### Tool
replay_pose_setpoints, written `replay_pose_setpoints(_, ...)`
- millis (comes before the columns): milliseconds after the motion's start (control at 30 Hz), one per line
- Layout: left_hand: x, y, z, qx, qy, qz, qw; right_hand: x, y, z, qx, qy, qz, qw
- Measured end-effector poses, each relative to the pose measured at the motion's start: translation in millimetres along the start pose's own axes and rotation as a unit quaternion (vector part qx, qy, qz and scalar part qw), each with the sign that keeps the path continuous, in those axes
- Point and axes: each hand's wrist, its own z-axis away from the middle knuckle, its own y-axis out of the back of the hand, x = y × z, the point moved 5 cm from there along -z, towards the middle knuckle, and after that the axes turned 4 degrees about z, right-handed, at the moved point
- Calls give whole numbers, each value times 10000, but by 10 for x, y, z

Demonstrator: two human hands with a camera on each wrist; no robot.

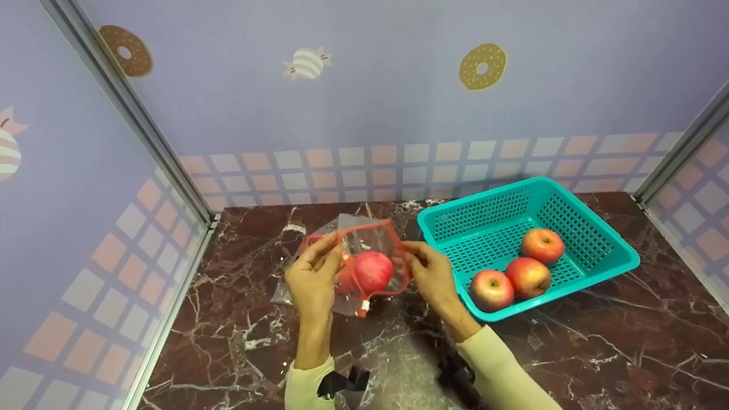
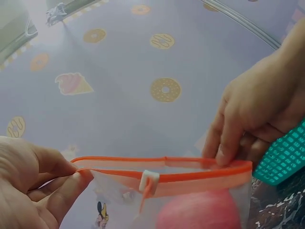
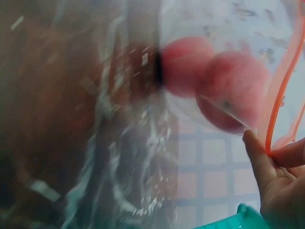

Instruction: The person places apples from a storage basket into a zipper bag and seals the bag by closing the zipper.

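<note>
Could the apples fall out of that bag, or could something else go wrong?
Maybe. The left hand and right hand only pinch the orange zip edge of the clear bag, so the weight of the apples in the bag might pull it loose. The bag's mouth is open, so tilting it could let them roll out. The slider sits mid-zip and could snag.

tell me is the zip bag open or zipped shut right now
Open. Both hands, left and right, pinch the orange rim of the zip bag, its two strips parted; the slider sits midway.
</note>
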Motion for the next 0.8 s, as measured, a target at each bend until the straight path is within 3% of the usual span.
replay_pose_setpoints(167,57,-10,12,-133,-132,1,9998,-155,-49,-144,78,-282,-1195,9924)
replay_pose_setpoints(300,93,5,13,-177,-251,91,9995,-263,-84,-249,178,-443,-1432,9885)
replay_pose_setpoints(600,134,65,2,-5,-358,-24,9994,-340,-50,-393,486,-283,-1600,9855)
replay_pose_setpoints(800,242,124,1,240,-853,228,9958,-347,66,-413,958,-187,-1073,9894)
